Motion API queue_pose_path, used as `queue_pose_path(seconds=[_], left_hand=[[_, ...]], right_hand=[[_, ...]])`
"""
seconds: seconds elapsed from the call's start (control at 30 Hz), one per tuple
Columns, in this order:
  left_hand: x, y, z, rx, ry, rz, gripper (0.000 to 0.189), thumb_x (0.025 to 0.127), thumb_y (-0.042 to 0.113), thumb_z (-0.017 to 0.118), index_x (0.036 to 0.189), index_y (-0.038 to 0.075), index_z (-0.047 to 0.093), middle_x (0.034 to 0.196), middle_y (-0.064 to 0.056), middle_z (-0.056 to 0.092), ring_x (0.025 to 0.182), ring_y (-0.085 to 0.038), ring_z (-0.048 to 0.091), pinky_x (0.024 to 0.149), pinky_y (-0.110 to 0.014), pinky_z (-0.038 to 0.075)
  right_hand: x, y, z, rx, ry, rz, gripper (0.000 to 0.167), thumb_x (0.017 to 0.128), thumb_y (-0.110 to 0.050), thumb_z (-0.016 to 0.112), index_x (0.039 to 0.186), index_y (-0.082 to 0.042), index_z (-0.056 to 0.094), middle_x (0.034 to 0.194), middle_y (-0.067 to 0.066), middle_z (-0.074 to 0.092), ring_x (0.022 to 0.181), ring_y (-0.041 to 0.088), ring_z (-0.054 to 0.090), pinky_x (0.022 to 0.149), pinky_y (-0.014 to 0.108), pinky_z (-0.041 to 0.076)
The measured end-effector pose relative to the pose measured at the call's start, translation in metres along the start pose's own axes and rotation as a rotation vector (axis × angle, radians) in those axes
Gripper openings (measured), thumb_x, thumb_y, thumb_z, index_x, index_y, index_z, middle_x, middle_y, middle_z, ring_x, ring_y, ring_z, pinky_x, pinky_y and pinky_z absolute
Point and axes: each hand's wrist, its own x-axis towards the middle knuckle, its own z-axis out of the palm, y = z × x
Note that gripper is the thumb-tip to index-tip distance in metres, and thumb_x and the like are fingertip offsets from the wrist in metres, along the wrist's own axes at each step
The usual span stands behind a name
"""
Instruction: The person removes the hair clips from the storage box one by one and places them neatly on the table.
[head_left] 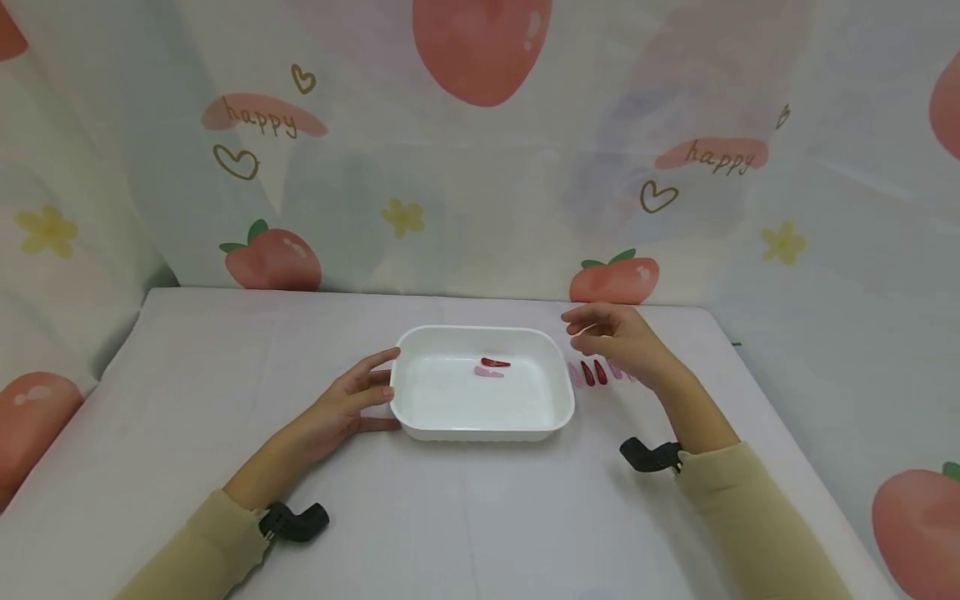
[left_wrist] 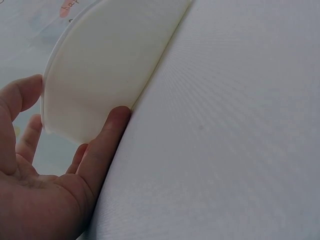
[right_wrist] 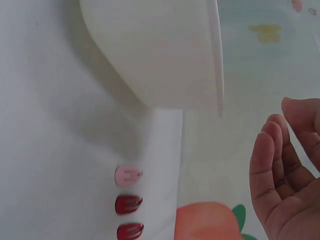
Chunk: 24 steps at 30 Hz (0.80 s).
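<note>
A white rectangular tray (head_left: pixel 480 417) stands on the table, with a red snap hair clip (head_left: pixel 496 362) and a pink snap hair clip (head_left: pixel 489 372) lying inside. My left hand (head_left: pixel 339 417) rests against the tray's left end, fingertips at the rim and one digit (left_wrist: pixel 112 127) low along the outer wall. To the tray's right, several pink and red snap clips (head_left: pixel 588 373) lie in a row, partly hidden by my right hand (head_left: pixel 618 337). That hand hovers above the row, fingers loosely bent, nothing between them in the right wrist view.
A white cloth (head_left: pixel 375 517) covers the table. Behind it rises a patterned backdrop (head_left: pixel 480 192) with printed fruit, hearts and flowers. Each wrist carries a black camera mount, the left one (head_left: pixel 296 523) near the front and the right one (head_left: pixel 651 456) beside the sleeve.
</note>
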Motion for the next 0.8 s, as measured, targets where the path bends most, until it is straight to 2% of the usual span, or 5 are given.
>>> queue_pose_path(seconds=[0.27,0.67,0.8], left_hand=[[0.001,-0.002,-0.001,-0.013,-0.007,0.009,0.065,0.101,0.01,0.057,0.158,0.019,0.027,0.155,-0.019,0.031,0.13,-0.037,0.048,0.094,-0.057,0.053],[0.002,-0.004,-0.002,-0.011,-0.013,0.012,0.065,0.101,0.011,0.057,0.157,0.019,0.027,0.155,-0.02,0.03,0.129,-0.038,0.05,0.095,-0.056,0.053],[0.001,-0.002,-0.002,-0.006,-0.009,0.01,0.063,0.101,0.01,0.055,0.157,0.021,0.028,0.155,-0.019,0.031,0.129,-0.036,0.05,0.095,-0.056,0.053]], right_hand=[[0.009,-0.019,0.036,0.076,-0.051,-0.035,0.035,0.091,-0.011,0.071,0.125,-0.007,0.066,0.116,0.02,0.064,0.101,0.027,0.063,0.079,0.024,0.058],[0.029,-0.024,0.09,0.185,-0.13,-0.046,0.036,0.091,-0.009,0.07,0.126,-0.003,0.065,0.116,0.024,0.064,0.099,0.027,0.065,0.081,0.028,0.058],[0.035,-0.022,0.102,0.224,-0.151,-0.042,0.037,0.09,-0.007,0.071,0.126,-0.003,0.065,0.112,0.02,0.066,0.096,0.026,0.065,0.079,0.027,0.059]])
